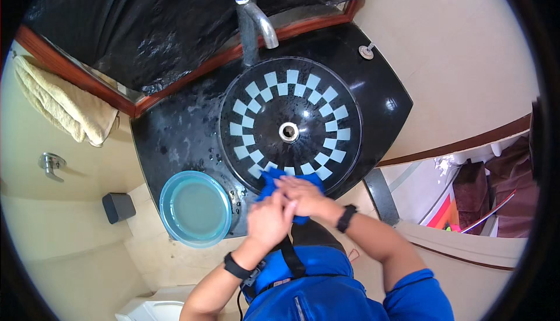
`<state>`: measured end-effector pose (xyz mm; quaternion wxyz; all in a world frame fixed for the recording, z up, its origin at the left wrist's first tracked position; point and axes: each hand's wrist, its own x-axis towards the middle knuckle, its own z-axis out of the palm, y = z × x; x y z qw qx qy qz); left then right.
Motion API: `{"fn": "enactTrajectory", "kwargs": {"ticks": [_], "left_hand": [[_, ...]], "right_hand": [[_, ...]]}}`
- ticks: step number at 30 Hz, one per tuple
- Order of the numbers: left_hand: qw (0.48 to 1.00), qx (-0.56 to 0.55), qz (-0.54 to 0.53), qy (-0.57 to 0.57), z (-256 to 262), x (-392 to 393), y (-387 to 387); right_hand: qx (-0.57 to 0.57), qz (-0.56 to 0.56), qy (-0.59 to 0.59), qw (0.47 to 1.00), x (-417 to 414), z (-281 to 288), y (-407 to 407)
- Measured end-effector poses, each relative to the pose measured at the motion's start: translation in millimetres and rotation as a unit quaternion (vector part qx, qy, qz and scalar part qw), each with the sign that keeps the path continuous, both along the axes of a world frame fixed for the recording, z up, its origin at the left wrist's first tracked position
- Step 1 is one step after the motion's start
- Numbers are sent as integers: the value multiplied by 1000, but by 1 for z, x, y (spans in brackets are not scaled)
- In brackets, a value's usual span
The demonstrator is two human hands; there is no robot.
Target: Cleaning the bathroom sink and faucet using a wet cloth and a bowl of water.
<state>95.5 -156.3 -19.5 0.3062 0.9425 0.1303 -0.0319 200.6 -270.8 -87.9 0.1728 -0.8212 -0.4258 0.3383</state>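
Observation:
A crumpled blue cloth (313, 181) is bunched at the near rim of a round black washbasin (273, 124) with a pale checkered ring. My right hand (305, 196) lies over the cloth, fingers pointing left. Close against it, my left hand (269, 218) grips the cloth's near side, and the fingers of both hands meet. Part of the cloth is hidden under them. In the basin's middle sits a metal drain (288, 132). A tall chrome faucet (258, 19) stands behind the basin, its spout over the far rim.
A translucent blue plastic tub (195, 209) of cloudy water stands at the front left of the wet black countertop (175, 124). A drain stopper (366, 52) lies at the back right. On the left wall hang a yellow towel (65, 98) and a chrome valve handle (51, 165).

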Motion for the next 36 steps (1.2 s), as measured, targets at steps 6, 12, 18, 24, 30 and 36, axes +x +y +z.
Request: {"fn": "enactTrajectory", "kwargs": {"ticks": [6, 12, 18, 24, 30, 36], "left_hand": [[959, -245, -63, 127, -10, -6, -44], [932, -314, 168, 66, -35, -24, -20], [901, -300, 314, 9, -17, 10, 6], [937, -316, 127, 72, -25, -21, -15], [948, -302, 98, 37, -30, -34, -16], [933, -257, 241, -78, -42, 11, 34]], "right_hand": [[-64, 122, -130, 982, 31, 20, -74], [-105, 54, -33, 992, -9, 6, 15], [-44, -112, 82, 989, -6, -9, 97], [18, 44, 47, 998, -8, -21, 38], [-125, 24, 69, 990, -3, 10, 29], [-111, -143, 160, 970, 10, -13, 127]]}}
